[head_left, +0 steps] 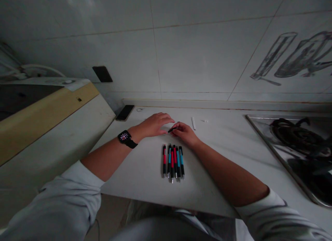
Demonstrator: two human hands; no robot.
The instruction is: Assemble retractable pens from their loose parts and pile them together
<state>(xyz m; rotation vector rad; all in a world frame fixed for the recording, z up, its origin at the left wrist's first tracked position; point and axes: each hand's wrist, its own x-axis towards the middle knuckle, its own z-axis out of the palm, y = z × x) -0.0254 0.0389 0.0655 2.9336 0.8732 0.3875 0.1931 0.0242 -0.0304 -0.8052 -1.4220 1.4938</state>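
My right hand (184, 133) pinches a small black pen part (171, 129) between thumb and fingers. Facing it from the left is my left hand (156, 124), its fingers apart and nothing in them, the fingertips close to the black piece. Nearer to me, several red-and-black and blue-and-black pens (172, 163) lie side by side, tips toward me. Thin white sticks (193, 123) lie just beyond my right hand, and beside them are tiny pale pieces (204, 121), too small to name.
A phone (125, 112) lies at the white counter's (207, 185) back left, near a small ring (139, 110). A gas stove (298, 144) borders the counter on the right. A pale box-like appliance (64, 130) stands at left, and the tiled wall (192, 61) rises behind.
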